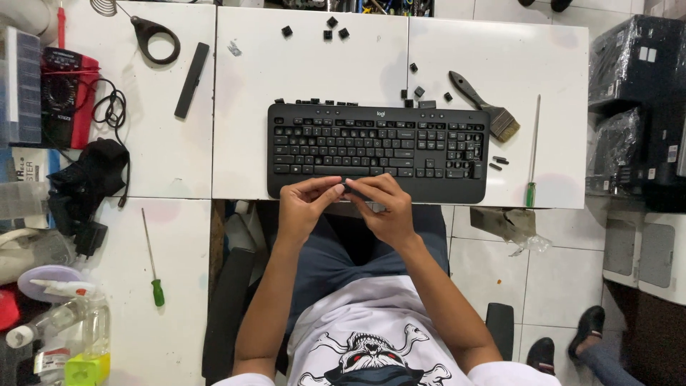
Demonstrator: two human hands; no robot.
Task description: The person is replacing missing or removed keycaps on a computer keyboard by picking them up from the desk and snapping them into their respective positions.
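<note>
- Head view: both hands meet at the near edge of a black plastic keyboard, a wide slab with rows of low square keys and a smooth matte palm rest.
- The left hand and the right hand are each pinched on a small black part held between their fingertips, just in front of the palm rest; it looks like a keycap, though it is too small to be sure.
- The keyboard lies flat on the white, glossy worktop, across the seam of two panels.
- Loose black keycaps, small and cube-like, are scattered beyond the keyboard's far edge.
- A flat paintbrush with a dark handle and pale bristles lies near the keyboard's right far corner.
- A thin metal screwdriver with a green handle lies beside the keyboard's right end; a second green-handled one lies on the left panel.
- A red multimeter with coiled black leads sits at the far left.
</note>
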